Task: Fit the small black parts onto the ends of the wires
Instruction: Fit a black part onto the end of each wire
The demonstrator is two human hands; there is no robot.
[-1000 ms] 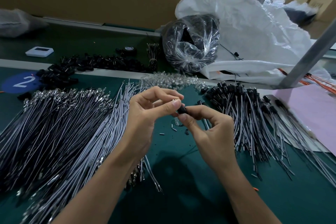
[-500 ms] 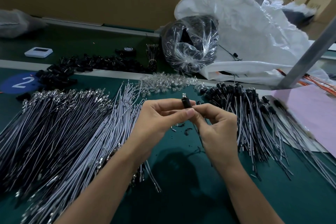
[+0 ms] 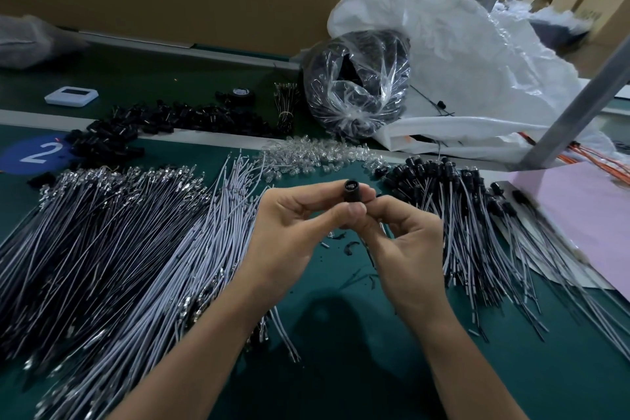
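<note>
Holding entry one, the small black part (image 3: 351, 193), we log it pinched between thumb and forefinger of the left hand (image 3: 289, 232), with the curled fingertips of the right hand (image 3: 405, 249) closed on its lower end. Both hands are raised off the tabletop (image 3: 341, 334), between the two wire heaps. Change since a second ago: the part lay low and sideways between the fingertips, then stood upright, and now it is lifted and tipped so its open mouth faces us, with something pale showing inside. We read that as a check of the seating; whether a wire hangs from it we cannot tell. Entry two, bare wires (image 3: 102, 249), left, running under the left forearm. Entry three, fitted wires (image 3: 460, 222), right, just beside the right hand, the likely drop spot. Open room: the green strip beneath the hands, carrying a few dark scraps (image 3: 347, 245). Limits: clear small pieces (image 3: 317, 157) just behind, with the metal post (image 3: 579, 95) and pink sheet (image 3: 586, 215) further right.
</note>
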